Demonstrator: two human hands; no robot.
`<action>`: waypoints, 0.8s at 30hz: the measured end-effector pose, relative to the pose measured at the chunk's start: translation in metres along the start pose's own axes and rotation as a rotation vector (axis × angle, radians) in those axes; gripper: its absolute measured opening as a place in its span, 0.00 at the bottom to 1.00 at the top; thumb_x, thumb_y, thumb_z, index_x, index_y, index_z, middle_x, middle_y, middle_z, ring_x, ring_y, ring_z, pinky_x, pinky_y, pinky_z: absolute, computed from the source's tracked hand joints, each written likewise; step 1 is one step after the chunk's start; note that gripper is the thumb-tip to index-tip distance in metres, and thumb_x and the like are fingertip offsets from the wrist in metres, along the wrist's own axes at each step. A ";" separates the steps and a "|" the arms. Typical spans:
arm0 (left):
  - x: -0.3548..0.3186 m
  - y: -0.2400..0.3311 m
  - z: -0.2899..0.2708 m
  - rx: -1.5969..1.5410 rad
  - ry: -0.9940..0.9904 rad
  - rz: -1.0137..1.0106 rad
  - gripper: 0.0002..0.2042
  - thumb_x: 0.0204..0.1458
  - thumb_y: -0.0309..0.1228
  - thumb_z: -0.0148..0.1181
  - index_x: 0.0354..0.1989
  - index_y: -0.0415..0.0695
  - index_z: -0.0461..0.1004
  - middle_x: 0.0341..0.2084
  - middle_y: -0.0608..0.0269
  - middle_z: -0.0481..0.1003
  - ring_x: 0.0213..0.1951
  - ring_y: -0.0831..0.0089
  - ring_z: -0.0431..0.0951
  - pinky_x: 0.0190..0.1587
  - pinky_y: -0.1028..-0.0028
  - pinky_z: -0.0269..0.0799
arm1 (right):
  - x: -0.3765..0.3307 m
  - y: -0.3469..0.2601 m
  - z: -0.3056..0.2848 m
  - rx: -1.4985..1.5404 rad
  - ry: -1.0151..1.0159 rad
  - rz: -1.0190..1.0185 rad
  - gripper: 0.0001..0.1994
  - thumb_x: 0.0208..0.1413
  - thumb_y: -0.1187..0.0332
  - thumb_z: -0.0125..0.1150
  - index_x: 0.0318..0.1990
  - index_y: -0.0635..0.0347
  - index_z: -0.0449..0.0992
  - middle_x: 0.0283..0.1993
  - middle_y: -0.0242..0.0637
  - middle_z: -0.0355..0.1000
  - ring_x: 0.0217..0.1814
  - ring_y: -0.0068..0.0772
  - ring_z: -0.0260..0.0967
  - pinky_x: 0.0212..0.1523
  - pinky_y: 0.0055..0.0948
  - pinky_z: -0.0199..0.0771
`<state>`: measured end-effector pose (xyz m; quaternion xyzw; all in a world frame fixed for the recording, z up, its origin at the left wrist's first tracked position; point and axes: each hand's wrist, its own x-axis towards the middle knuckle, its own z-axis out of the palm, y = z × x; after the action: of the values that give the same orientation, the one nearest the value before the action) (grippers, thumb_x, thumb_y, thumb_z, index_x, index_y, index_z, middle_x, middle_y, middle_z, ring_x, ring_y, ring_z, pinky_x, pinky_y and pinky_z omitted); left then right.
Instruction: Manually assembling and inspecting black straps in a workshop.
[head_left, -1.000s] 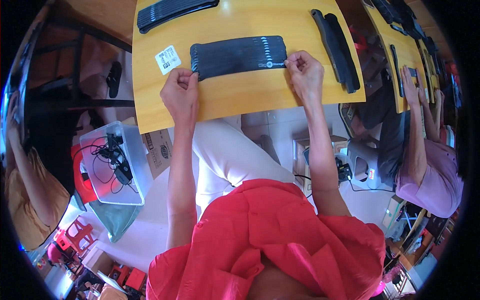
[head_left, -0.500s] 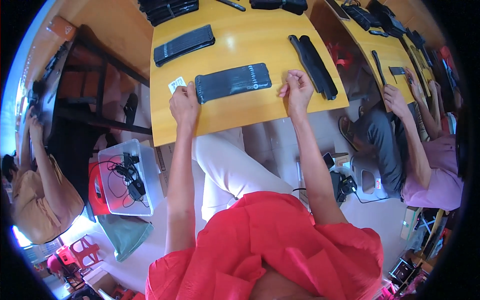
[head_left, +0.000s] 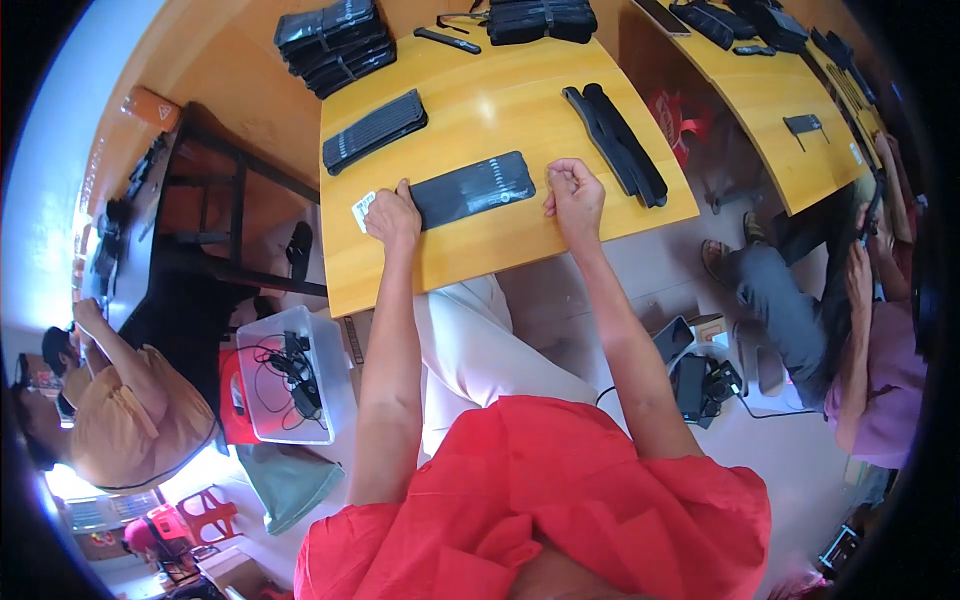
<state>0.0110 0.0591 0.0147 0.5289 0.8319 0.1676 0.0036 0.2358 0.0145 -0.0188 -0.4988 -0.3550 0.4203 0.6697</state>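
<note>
A flat black pouch [head_left: 475, 190] with pale markings lies on the yellow table in front of me. My left hand [head_left: 393, 217] covers the pouch's left end, its thumb beside the pouch's corner and its bent fingers on a small white label sheet [head_left: 361, 207]. Whether those fingers pinch the sheet cannot be seen. Just off the pouch's right end, my right hand [head_left: 576, 200] is raised a little with curled fingers; anything inside them is hidden.
Stacked black pouches [head_left: 335, 45] and a strapped black bundle [head_left: 540, 18] fill the table's far edge. Another pouch stack [head_left: 375, 130] lies left; long black strips [head_left: 617, 145] lie right. A clear bin [head_left: 300, 375] with cables stands beside my left leg. Co-workers sit on both sides.
My left hand has shifted from the pouch's left edge onto the white label sheet. My right hand keeps its curled pose. The right co-worker's hand and a black strip have left the neighbouring table.
</note>
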 end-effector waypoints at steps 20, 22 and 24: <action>-0.041 0.078 -0.099 -0.328 0.283 0.808 0.10 0.52 0.31 0.55 0.23 0.40 0.67 0.18 0.45 0.70 0.22 0.46 0.70 0.22 0.59 0.63 | 0.001 0.001 -0.004 0.244 0.092 -0.009 0.07 0.57 0.71 0.48 0.34 0.65 0.70 0.21 0.29 0.63 0.13 0.18 0.60 0.11 0.20 0.61; -0.054 0.062 -0.110 -0.428 0.404 0.877 0.08 0.51 0.29 0.56 0.24 0.40 0.68 0.16 0.48 0.69 0.19 0.51 0.70 0.22 0.63 0.64 | 0.007 0.005 -0.004 0.230 0.077 -0.006 0.07 0.58 0.71 0.47 0.35 0.65 0.70 0.22 0.29 0.63 0.14 0.17 0.60 0.12 0.20 0.61; -0.054 0.057 -0.167 -0.486 0.595 0.903 0.08 0.52 0.26 0.55 0.22 0.39 0.68 0.13 0.54 0.64 0.14 0.64 0.65 0.19 0.71 0.63 | 0.010 0.019 -0.012 -0.137 0.098 -0.343 0.08 0.59 0.69 0.46 0.38 0.64 0.69 0.24 0.30 0.63 0.15 0.17 0.61 0.13 0.20 0.63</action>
<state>0.0545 -0.0121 0.1792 0.7449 0.4274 0.4795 -0.1803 0.2463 0.0217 -0.0399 -0.4951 -0.4297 0.2500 0.7125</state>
